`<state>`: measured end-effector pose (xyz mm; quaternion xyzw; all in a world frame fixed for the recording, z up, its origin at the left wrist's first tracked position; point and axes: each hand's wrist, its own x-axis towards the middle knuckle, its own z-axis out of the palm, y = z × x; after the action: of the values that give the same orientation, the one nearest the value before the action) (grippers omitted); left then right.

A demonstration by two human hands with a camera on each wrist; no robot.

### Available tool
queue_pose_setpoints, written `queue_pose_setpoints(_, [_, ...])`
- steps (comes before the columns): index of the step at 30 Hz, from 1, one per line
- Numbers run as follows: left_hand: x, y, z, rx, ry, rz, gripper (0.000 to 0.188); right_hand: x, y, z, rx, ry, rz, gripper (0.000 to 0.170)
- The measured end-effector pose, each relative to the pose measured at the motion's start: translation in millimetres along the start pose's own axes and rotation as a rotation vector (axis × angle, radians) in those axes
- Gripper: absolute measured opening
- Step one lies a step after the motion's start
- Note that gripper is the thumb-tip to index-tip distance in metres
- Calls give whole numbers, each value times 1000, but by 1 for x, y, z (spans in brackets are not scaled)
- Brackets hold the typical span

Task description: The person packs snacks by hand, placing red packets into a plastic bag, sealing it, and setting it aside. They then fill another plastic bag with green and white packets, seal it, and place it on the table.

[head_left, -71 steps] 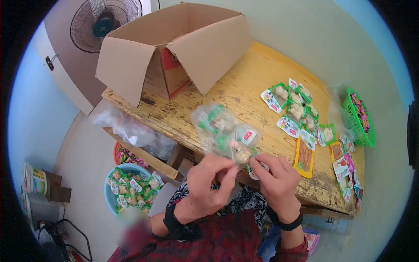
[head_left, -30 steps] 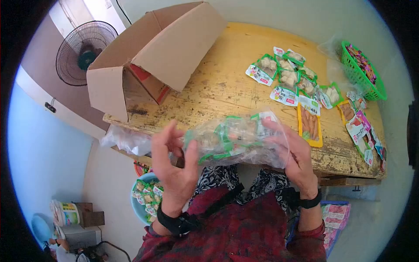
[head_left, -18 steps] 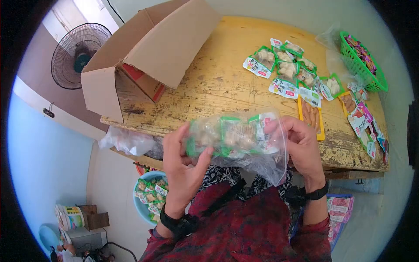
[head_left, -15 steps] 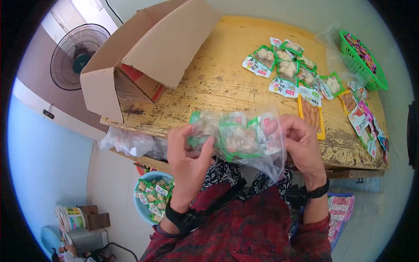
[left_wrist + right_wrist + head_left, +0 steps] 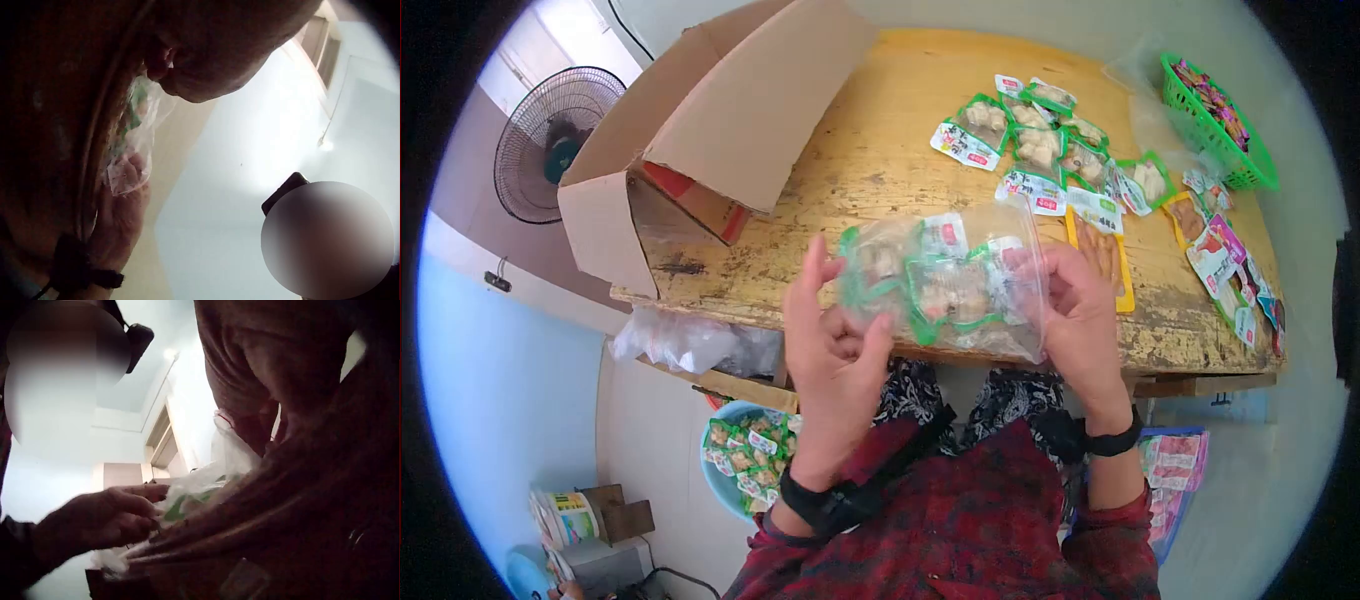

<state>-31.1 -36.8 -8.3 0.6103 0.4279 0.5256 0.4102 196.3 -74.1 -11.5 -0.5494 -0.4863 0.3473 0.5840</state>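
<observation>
A clear plastic bag [image 5: 990, 335] lies sideways between both hands above the table's front edge, holding several green-edged food packets [image 5: 950, 292] with pale lumpy pieces. My left hand [image 5: 832, 355] grips the bag's left end, its thumb on the near face and its index finger pointing up. On the right, my right hand [image 5: 1082, 325] pinches the bag at its mouth edge, with fingertips showing through the plastic. In the right wrist view a thin red line runs along the bag's edge [image 5: 224, 419]. Both wrist views are dark.
On the wooden table [image 5: 850, 190] stand an open cardboard box [image 5: 750, 110], a cluster of similar packets [image 5: 1040, 148], a yellow packet [image 5: 1124, 290] and a green basket [image 5: 1222, 135]. A blue basin [image 5: 712, 462] of packets sits below left, beside stuffed plastic bags [image 5: 675, 340].
Both hands pinched the bag's top while it pointed away; now it lies sideways, left hand at one end, right at the mouth. Lately the packets inside spread and the left index finger lifted.
</observation>
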Motion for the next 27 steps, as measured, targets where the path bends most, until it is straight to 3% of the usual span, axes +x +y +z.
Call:
queue_pose_setpoints(2, [-3,2,-16,93,-26,-5,87,-1,0,1,-167,-8,-80,18])
queue_pose_setpoints(5, [-3,4,-37,189,-118,-39,85,2,1,-2,-205,-78,-80,24])
queue_pose_setpoints(8, [-4,5,-47,301,-256,-16,78,5,8,-11,-181,-246,-196,23])
queue_pose_setpoints(10, [-4,13,-47,336,-302,5,74,3,1,-11,-54,-257,-77,25])
queue_pose_setpoints(16, [15,11,-47,552,6,309,52,-2,-11,-9,109,-240,15,31])
queue_pose_setpoints(20, [16,-3,-48,575,-168,183,43,-1,-1,-7,228,-264,15,30])
queue_pose_setpoints(27, [10,15,-29,257,-184,-106,54,3,-8,4,-46,-396,-39,30])
